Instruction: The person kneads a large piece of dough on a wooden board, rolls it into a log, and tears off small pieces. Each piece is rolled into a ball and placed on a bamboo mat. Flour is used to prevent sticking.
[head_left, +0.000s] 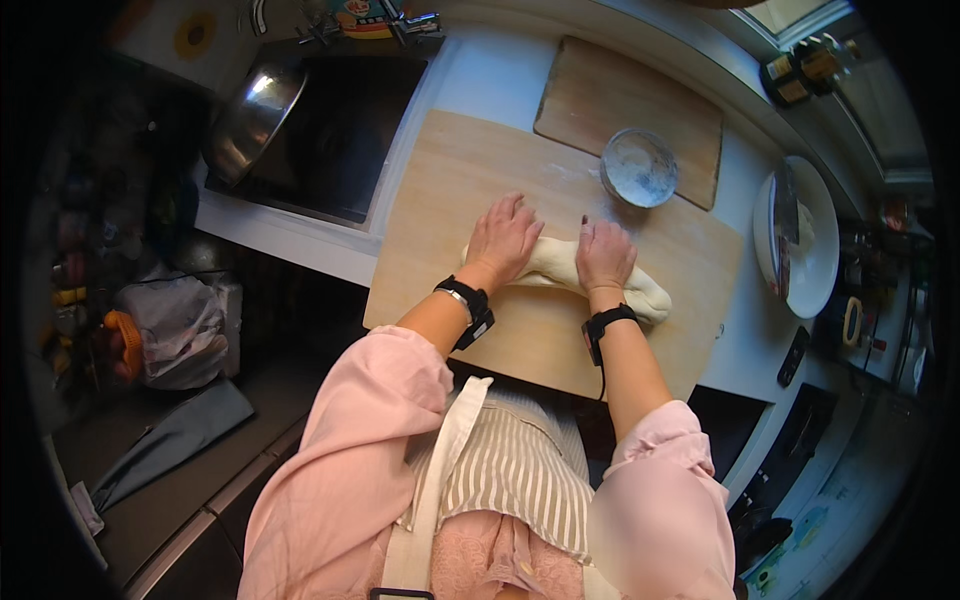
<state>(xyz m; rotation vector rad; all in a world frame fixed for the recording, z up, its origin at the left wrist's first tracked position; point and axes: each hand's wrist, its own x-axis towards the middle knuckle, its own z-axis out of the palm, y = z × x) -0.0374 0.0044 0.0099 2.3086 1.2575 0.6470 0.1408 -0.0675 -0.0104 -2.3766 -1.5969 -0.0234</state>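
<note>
A thick, pale roll of dough lies crosswise on a large wooden board. My left hand rests over its left part, fingers pointing away from me. On the right part lies my right hand, its fingers bent over the dough, the thumb towards the left hand. The dough's rounded right end shows beyond that hand; much of the left end is hidden under the left hand. Beyond the hands, a round bowl with white powder, seemingly flour, stands near the board's far edge. White powder dusts the wood beside it.
A second wooden board lies behind the bowl. At the right stands a white basin with pale contents and a dark flat thing across it. A metal bowl tilts at the black sink on the left. Dark bottles stand by the window.
</note>
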